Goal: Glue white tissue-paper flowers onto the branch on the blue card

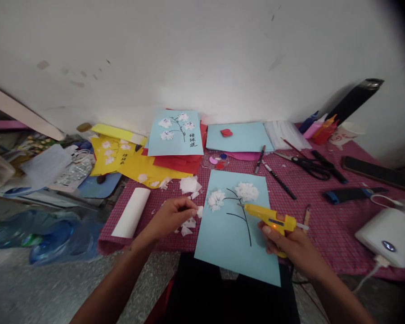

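Note:
My right hand (281,238) is closed round a yellow glue gun (270,217), its nozzle over the drawn stem on a light blue sheet (229,252). Two white paper flowers, one at the left (216,200) and one at the upper right (247,191), sit on that sheet at branch ends. Left of the sheet, my left hand (175,213) pinches a small white paper piece (200,211) near the sheet's edge. Torn white scraps (189,184) lie around this hand. A white paper roll (132,212) rests further left.
A finished flower card (176,132) lies at the back on red paper, beside yellow sheets (145,168). Black scissors (310,168), pens and a blue-black cutter (347,195) lie to the right. A white power box (388,236) with a cable stands at the right edge.

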A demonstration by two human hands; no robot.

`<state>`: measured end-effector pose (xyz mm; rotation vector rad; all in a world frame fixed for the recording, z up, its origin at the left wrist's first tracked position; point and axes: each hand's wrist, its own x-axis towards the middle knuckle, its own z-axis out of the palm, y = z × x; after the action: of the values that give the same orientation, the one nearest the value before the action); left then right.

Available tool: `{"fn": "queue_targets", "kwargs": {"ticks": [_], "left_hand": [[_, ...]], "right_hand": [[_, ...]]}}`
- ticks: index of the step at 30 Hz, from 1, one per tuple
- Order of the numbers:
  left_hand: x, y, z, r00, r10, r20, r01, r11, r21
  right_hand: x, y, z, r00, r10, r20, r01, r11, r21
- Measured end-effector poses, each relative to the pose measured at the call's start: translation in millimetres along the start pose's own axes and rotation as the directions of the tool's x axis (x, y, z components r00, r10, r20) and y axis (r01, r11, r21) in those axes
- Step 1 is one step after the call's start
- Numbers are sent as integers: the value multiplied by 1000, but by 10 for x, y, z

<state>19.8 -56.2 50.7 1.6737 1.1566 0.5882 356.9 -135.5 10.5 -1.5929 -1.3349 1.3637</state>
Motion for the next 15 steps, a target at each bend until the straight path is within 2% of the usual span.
{"fn": "queue_targets", "kwargs": {"ticks": [2, 4, 7, 10, 15], "left_hand": [[-33, 71, 116, 985, 155, 79, -164, 979, 124], [-50, 123, 249, 945, 268, 185, -309, 918, 248], [-24, 157, 413, 884, 315, 344, -438, 814, 382], [44, 156, 489, 872, 291, 393, -467, 732, 495], [93, 87, 481, 906, 279, 318, -420, 684, 597]], "right_hand": [[7, -20, -6, 999, -13, 36, 15, 999, -52], [29, -33, -2, 997, -6, 73, 12, 997, -79], [76, -61, 20, 995, -5, 102, 15, 995, -96], [110, -101, 60, 991, -14, 135, 33, 990, -140], [124, -145, 174, 984, -66, 164, 103, 969, -225]]}}
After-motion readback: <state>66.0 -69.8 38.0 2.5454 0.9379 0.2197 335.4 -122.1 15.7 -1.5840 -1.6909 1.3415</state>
